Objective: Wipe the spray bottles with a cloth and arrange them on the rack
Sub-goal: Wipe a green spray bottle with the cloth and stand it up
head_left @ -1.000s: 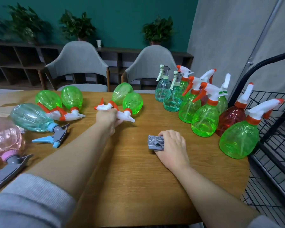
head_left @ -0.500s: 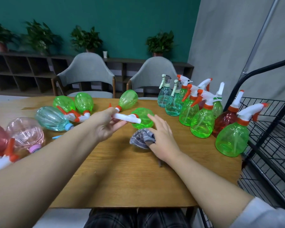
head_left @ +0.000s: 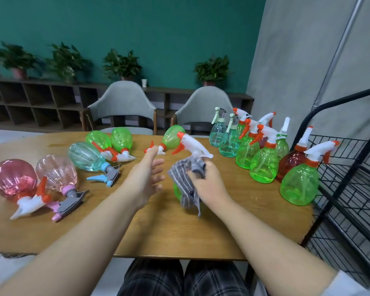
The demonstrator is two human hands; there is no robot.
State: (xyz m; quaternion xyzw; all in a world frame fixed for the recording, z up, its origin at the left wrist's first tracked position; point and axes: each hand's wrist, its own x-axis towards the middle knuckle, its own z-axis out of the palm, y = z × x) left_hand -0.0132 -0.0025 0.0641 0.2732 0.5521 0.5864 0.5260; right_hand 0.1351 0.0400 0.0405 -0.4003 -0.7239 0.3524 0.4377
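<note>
The right hand (head_left: 209, 184) pinches the cloth (head_left: 185, 184) round an upright green bottle (head_left: 177, 192) near the table's (head_left: 158, 236) middle, nozzle pointing right toward the rack (head_left: 350, 189), while the left hand (head_left: 146, 178) hovers just beside it, fingers spread.

cloth (head_left: 183, 184): grey striped | held bottle (head_left: 176, 192): green, white-orange sprayer | table (head_left: 169, 231): brown wood | wall (head_left: 137, 28): teal

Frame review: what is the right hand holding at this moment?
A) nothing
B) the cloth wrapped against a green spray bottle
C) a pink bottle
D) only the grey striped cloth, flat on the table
B: the right hand grips the grey striped cloth around the green spray bottle, whose white trigger head sticks up above the fingers.
</note>
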